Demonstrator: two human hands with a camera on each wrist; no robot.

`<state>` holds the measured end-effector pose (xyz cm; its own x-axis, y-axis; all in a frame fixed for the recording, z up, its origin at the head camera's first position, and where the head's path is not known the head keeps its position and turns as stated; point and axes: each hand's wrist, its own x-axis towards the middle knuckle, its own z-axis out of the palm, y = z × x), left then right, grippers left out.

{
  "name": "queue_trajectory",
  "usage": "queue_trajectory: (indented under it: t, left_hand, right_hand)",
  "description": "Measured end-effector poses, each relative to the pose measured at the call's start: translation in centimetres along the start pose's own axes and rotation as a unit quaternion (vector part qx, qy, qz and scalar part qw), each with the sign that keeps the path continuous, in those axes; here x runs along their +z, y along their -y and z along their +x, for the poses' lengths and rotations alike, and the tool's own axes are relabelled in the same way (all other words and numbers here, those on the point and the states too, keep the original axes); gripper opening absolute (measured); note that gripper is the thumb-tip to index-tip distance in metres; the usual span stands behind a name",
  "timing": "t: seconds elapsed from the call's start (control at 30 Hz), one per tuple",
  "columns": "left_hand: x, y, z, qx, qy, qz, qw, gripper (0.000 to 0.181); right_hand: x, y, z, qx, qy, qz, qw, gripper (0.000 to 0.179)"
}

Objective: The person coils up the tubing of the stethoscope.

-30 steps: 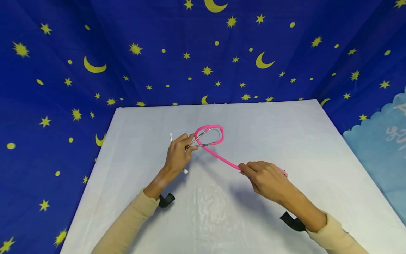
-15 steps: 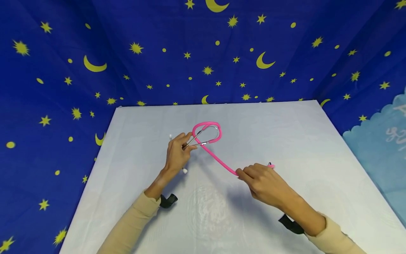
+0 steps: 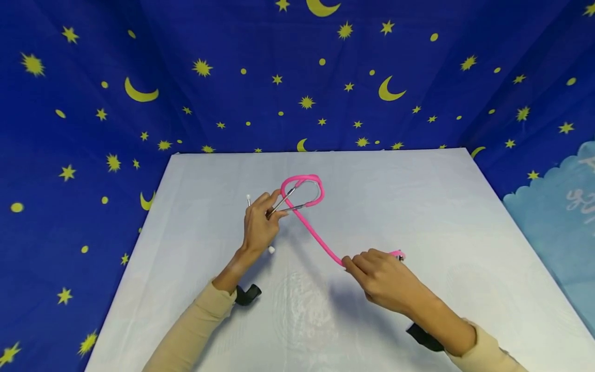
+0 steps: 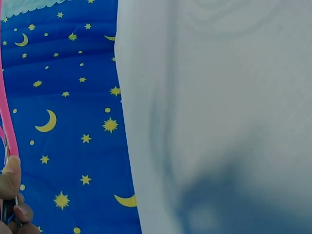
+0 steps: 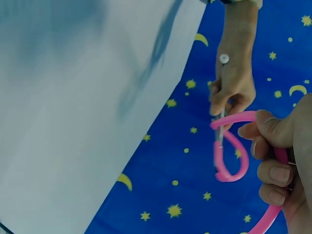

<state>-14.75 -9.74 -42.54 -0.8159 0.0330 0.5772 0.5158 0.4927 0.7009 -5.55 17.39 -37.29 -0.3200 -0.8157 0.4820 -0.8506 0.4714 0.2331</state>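
A stethoscope with pink tubing and metal ear tubes is held above the table between both hands. My left hand grips the metal ear tubes; a white eartip shows below that hand and another beyond it. Past its fingertips the tubing bends in a loop, and one length crosses under the metal tubes toward the right. My right hand has its fingers curled round this length, as the right wrist view also shows. A short pink end with a dark metal bit sticks out behind the right hand.
The table has a white cover and carries shadows of both arms. A blue cloth with yellow stars and moons hangs behind and at the sides. Black straps hang from both wrists.
My right hand has moved slightly left and toward me, slackening the tubing into a curve. The loop has shifted a little up and left. My left hand has hardly moved.
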Motion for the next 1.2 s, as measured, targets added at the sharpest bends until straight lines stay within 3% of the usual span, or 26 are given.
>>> queue_trajectory:
  t: [0.17, 0.27, 0.4, 0.53, 0.63, 0.73, 0.9, 1.07, 1.2]
  left_hand:
    - [0.2, 0.3, -0.1, -0.011, -0.003, 0.036, 0.9993, 0.043]
    - [0.3, 0.5, -0.4, 0.003, 0.011, 0.058, 0.9983, 0.042]
    - [0.5, 0.5, -1.0, 0.064, 0.039, 0.079, 0.994, 0.041]
    - [0.6, 0.3, -1.7, 0.139, 0.065, 0.091, 0.9839, 0.04]
    - [0.7, 0.0, -2.1, 0.176, 0.086, 0.094, 0.9761, 0.039]
    - [0.8, -0.3, -2.3, 0.202, 0.111, 0.095, 0.9684, 0.037]
    - [0.8, -1.0, -2.4, 0.251, 0.134, 0.086, 0.9549, 0.038]
    - [0.9, -1.8, -2.3, 0.295, 0.133, 0.064, 0.9439, 0.037]
    - [0.6, -2.4, -1.9, 0.309, 0.115, 0.042, 0.9433, 0.037]
  right_hand:
    - [-0.7, 0.5, 0.5, -0.033, 0.005, -0.026, 0.9991, 0.046]
    - [-1.4, 0.2, 1.0, -0.045, -0.007, -0.027, 0.9986, 0.044]
    - [-2.4, -1.2, 2.2, -0.046, -0.032, -0.002, 0.9984, 0.04]
    - [-2.7, -3.4, 3.8, -0.034, -0.052, 0.047, 0.997, 0.034]
    - [-2.2, -5.1, 5.0, -0.022, -0.07, 0.098, 0.9924, 0.03]
    - [-1.3, -6.6, 6.0, -0.003, -0.087, 0.14, 0.9863, 0.035]
    - [0.8, -8.7, 6.9, 0.049, -0.088, 0.206, 0.9734, 0.025]
    - [3.0, -10.2, 7.4, 0.111, -0.078, 0.297, 0.9452, 0.027]
    - [4.5, -10.7, 7.5, 0.153, -0.07, 0.326, 0.9305, 0.028]
